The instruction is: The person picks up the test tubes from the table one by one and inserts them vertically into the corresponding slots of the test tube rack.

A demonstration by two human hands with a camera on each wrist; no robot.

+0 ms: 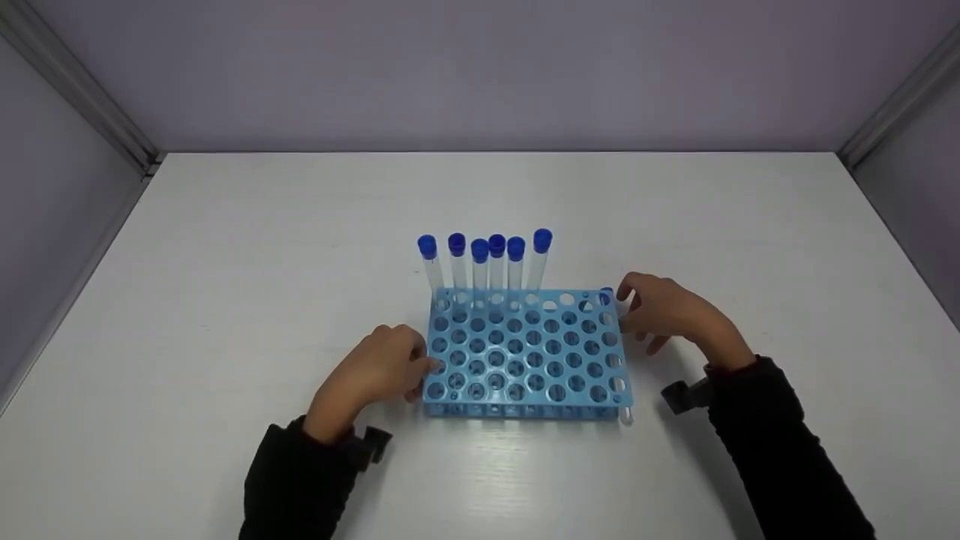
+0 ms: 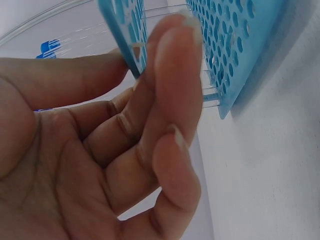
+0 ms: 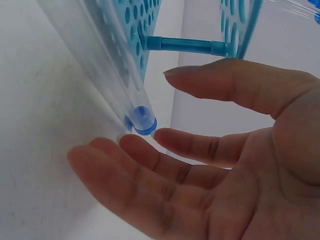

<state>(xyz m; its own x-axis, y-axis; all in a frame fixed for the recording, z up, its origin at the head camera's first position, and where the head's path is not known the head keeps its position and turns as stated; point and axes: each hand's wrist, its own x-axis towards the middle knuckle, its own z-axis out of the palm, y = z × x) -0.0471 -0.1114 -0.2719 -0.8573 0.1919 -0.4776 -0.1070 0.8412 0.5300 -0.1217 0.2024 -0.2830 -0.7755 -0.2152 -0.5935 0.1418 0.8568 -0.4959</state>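
Observation:
A light-blue test tube rack (image 1: 525, 402) stands on the white table. My left hand (image 1: 386, 366) grips its left edge; in the left wrist view, the thumb (image 2: 70, 80) and the fingers pinch the upper plate (image 2: 114, 32). A clear test tube (image 3: 95, 55) with a blue cap (image 3: 145, 122) lies along the rack's right side, mostly hidden by the rack in the head view. Beside it my right hand (image 1: 667, 307) holds nothing, fingers loosely bent, with fingertips right at the cap. Several blue-capped test tubes (image 1: 457, 262) stand in the rack's back row, towards its left.
The white table (image 1: 262, 240) stretches around the rack on all sides. A pale back wall (image 1: 495, 75) and side walls with grey corner posts (image 1: 82, 82) enclose it. Dark devices (image 1: 686, 396) are strapped at both wrists.

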